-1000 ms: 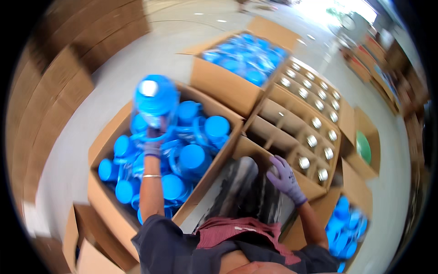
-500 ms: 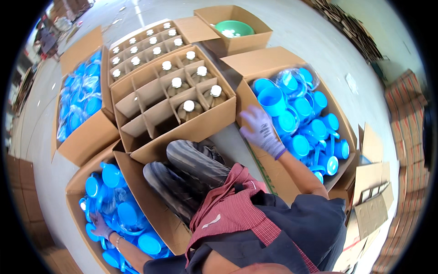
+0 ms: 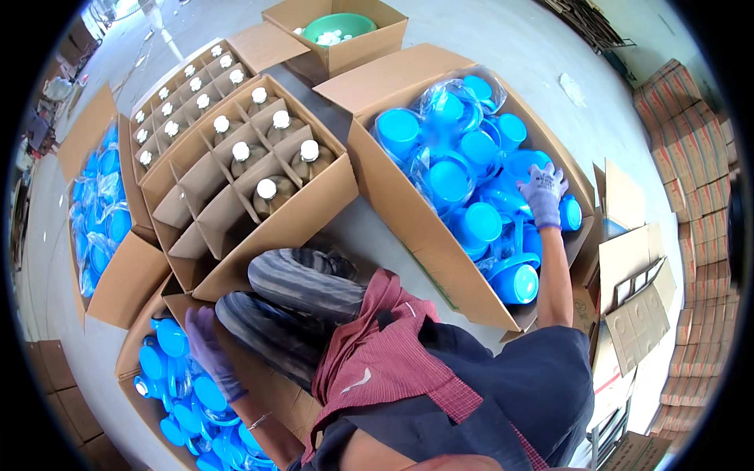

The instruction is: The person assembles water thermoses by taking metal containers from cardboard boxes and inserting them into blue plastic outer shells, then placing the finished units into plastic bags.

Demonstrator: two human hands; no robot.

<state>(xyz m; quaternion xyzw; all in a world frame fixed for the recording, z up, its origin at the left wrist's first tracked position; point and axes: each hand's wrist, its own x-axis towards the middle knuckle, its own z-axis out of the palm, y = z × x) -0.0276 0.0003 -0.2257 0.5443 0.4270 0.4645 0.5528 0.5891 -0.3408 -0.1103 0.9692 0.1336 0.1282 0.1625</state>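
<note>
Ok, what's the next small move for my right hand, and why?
I'd probably close the right hand around the blue plastic mug at its fingertips: the fingers are spread right at it, but it doesn't look gripped. The left hand is well away, by the left carton.

Offers no word that can be read for certain. Shows small dark lettering (image 3: 545, 180) on the back of the gloved right hand (image 3: 542, 195), too tiny to make out. Bears a white curved mark (image 3: 357, 382) on the red cloth (image 3: 369, 334) at the waist, with no letters legible beside it. Shows dark print on the cardboard piece (image 3: 635, 453) at the lower right edge, too unclear to read.
</note>
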